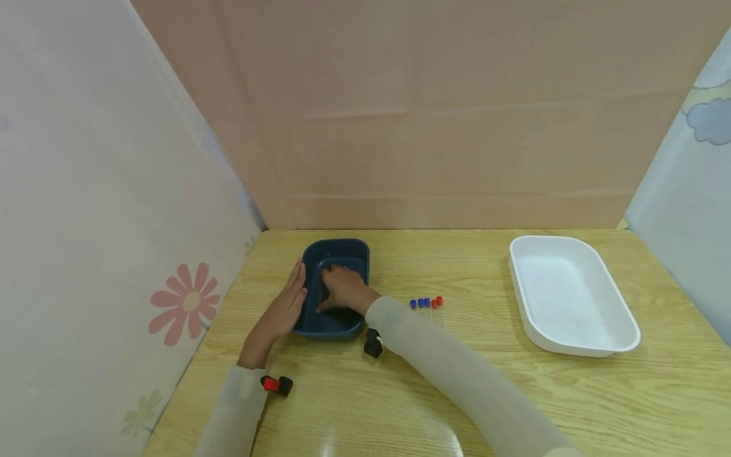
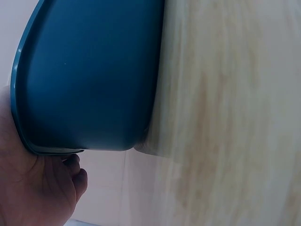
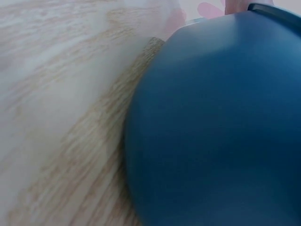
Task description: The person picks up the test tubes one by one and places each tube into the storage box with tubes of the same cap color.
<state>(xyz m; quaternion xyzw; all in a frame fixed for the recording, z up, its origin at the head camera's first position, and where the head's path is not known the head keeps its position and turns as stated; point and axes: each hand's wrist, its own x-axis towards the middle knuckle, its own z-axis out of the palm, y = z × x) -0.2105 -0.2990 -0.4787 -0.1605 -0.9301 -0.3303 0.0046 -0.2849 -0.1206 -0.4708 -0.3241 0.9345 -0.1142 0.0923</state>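
A dark blue basin (image 1: 331, 334) stands on the table, left of the middle. At its left rim is my left hand (image 1: 283, 311); the left wrist view shows the rim between the thumb side and fingers folded beneath it. My right hand (image 1: 346, 289) reaches down inside the basin, thumb and fingers spread apart. Nothing shows between them, though some fingertips are hidden from the head view. The right wrist view holds mostly the basin's outer wall (image 3: 202, 117). Right of the basin lie several thin clear tubes (image 1: 425, 311) with blue and red caps, partly behind my right forearm.
A white basin (image 1: 571, 348) stands on the right side of the wooden table (image 1: 457, 260). A brown backdrop (image 1: 434, 158) rises at the table's far edge. To the left is a pale wall covering with a flower print (image 1: 185, 301).
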